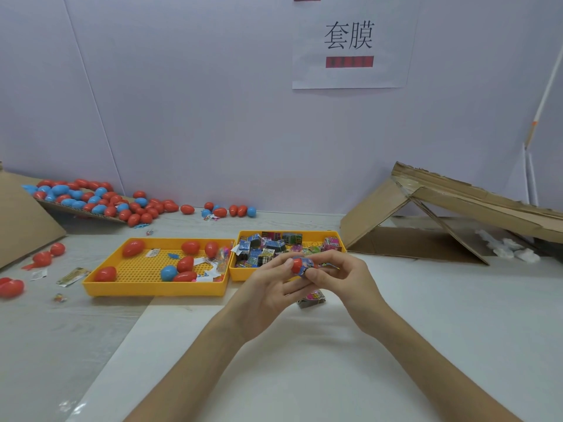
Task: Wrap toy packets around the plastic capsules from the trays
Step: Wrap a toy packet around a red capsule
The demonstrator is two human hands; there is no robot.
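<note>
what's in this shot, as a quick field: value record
left hand: pinches capsule, red
right hand: grips packet, blue, partly round the capsule
left tray: yellow; red capsules, one blue, paper scraps
right tray: yellow; heap of printed packets
spare packet: on the table under the hands
pile: red and blue capsules, far left by the wall
box: cardboard, opened, far right

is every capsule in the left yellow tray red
No, a blue capsule sits near the front wall of the left yellow tray.
</note>
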